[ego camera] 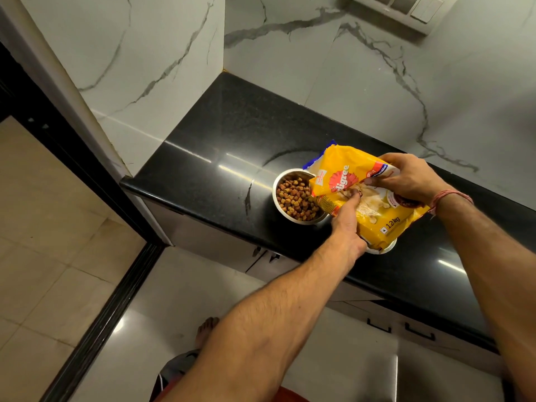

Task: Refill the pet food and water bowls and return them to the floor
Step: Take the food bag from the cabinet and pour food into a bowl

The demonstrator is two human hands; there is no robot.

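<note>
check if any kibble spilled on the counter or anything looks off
No spill shows: the kibble sits inside the bowl on the counter. Both hands hold the bag tilted over it. A second bowl is mostly hidden under the bag.

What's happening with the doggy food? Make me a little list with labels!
surface: black countertop
food bowl: steel bowl on the countertop, holding brown kibble
bag: yellow food bag, tipped with its open end over the food bowl
left hand: left hand grips the bag's near side
right hand: right hand grips the bag's far side
second bowl: second steel bowl, mostly hidden under the bag; contents cannot be seen
bowls on floor: not yet
</note>
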